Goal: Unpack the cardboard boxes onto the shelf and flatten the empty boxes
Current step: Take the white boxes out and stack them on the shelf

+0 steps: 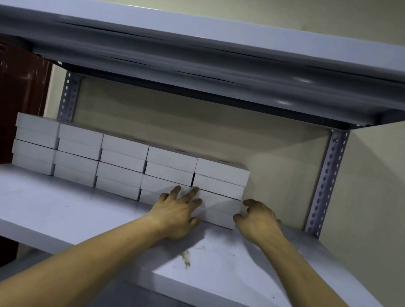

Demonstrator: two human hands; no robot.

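We see a grey metal shelf (36,207) carrying a row of small white boxes (122,166) against its back wall, five stacks side by side, each apparently two boxes high. Our left hand (177,212) lies with spread fingers on the front of the lower boxes between the last two stacks. Our right hand (258,221), fingers loosely curled, sits just beside the rightmost stack (221,178); whether it touches is unclear. Another shelf board (208,52) hangs overhead.

White boxes (123,164) stacked along the shelf's (37,204) back edge from the left corner, bare gap at the back right corner, front half open, upper shelf (208,59) overhead
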